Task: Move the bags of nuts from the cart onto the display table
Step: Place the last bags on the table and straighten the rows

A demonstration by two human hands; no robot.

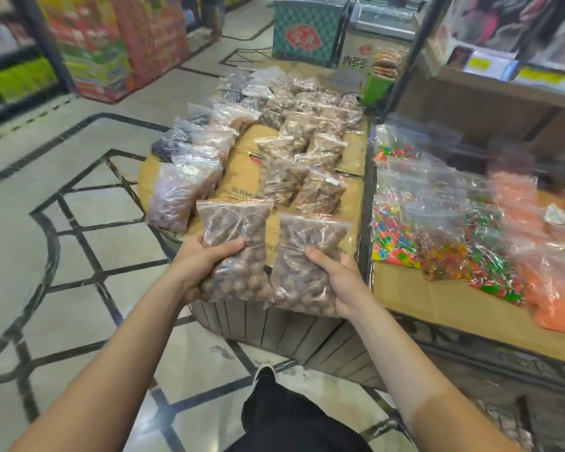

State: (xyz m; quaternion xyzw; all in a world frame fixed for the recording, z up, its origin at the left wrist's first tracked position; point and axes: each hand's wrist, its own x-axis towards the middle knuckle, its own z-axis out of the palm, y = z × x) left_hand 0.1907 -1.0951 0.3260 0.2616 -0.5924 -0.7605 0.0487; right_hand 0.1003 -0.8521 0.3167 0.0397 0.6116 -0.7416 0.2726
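Both hands up in front of the body, each gripping one clear zip bag of round brown nuts. Left hand (pixel 206 259) clasps the left bag (pixel 235 249) from its left side, thumb across the front, fingers behind. Right hand (pixel 343 282) clasps the right bag (pixel 304 262) from its right side, thumb on the front. The two bags are upright, zip strips on top, long axes pointing away toward the far end of the table (pixel 274 324); their inner edges touch or nearly so. Both hang at the table's near edge, low ends level with the slatted rim, not yet laid down. The open spot is straight ahead: bare brown cardboard (pixel 242 177) just beyond the bags, a lane between the left row (pixel 190 177) of filled bags and the middle row (pixel 307 177). Judgement: a short forward reach and a tilt to lay the bags flat would do; neither hand is clearly nearer, and the right bag sits closer to the middle row's nearest bag. Plastic is thin, glossy, crinkled; the contents are loose and lumpy, so the bags will likely sag and spread once let go. To the right, a separate table holds bags of bright candy (pixel 395 236). Cart not in view.
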